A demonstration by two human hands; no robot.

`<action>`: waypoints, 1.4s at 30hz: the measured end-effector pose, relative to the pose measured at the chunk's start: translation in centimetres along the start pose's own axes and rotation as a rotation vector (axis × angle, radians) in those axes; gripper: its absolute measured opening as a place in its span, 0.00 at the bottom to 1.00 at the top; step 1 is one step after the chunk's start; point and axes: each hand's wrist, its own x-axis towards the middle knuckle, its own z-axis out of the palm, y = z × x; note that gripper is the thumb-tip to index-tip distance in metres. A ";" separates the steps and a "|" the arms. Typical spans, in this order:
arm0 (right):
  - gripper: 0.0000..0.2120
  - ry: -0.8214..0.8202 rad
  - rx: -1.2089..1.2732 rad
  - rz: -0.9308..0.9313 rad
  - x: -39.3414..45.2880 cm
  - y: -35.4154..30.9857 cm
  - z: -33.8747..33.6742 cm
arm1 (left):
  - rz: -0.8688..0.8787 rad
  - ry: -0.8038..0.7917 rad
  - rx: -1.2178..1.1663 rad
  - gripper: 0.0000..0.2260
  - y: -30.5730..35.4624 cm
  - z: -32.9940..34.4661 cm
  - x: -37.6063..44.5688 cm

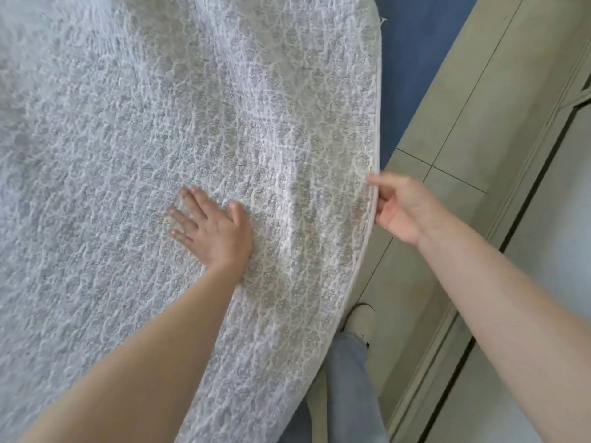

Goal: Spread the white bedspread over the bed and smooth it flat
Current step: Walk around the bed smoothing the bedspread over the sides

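Two bare hands work on the bedspread (134, 129), a white quilted cloth with a grey repeating motif that fills the left and middle of the head view. It lies over the bed (412, 59), of which only a blue strip shows past the cloth's right edge near the top. The cloth surface is blurred toward the upper left, so folds there cannot be made out; around the hands it looks fairly flat, with a few shallow ripples.

The left hand (211, 228) lies palm down on the bedspread, fingers straight and spread, thumb held out to the side, pressing on the cloth some way in from its border. Its forearm runs down to the lower left corner.

The right hand (399, 207) is at the cloth's bound right hem, palm turned toward the camera. Its thumb lies on top of the hem and the curled fingers go behind it, pinching the edge; the fingertips themselves are hidden by the cloth. The hem curves from the top of the view down past this hand and hangs toward the bottom.

Below the hem a leg in blue jeans (351, 378) and a light shoe (361, 318) stand on the pale tiled floor (463, 129), just beside the hanging edge. A dark line runs along the floor at right.
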 end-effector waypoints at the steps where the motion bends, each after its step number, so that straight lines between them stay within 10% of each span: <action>1: 0.03 0.009 -0.008 -0.042 0.2 -0.8 0.5 | 0.006 0.001 -0.017 0.34 1.3 -0.1 0.3; 12: 0.08 0.320 0.070 -0.023 0.1 1.4 -13.9 | -0.132 0.132 -0.101 0.38 10.1 0.5 4.1; 19: 0.11 0.070 -0.103 0.031 3.9 -3.7 -6.1 | -0.147 0.175 0.002 0.37 10.6 1.2 4.3; 24: 0.14 0.187 -0.475 -0.120 5.0 -5.7 -2.7 | -0.158 0.185 0.040 0.37 10.6 1.3 4.5; 32: 0.08 0.019 -0.269 -0.033 6.8 -8.1 2.7 | -0.166 0.178 0.065 0.37 10.5 1.4 4.4; 42: 0.07 0.196 -0.384 -0.015 7.5 -8.4 -6.1 | -0.132 0.124 0.072 0.36 10.4 1.2 4.3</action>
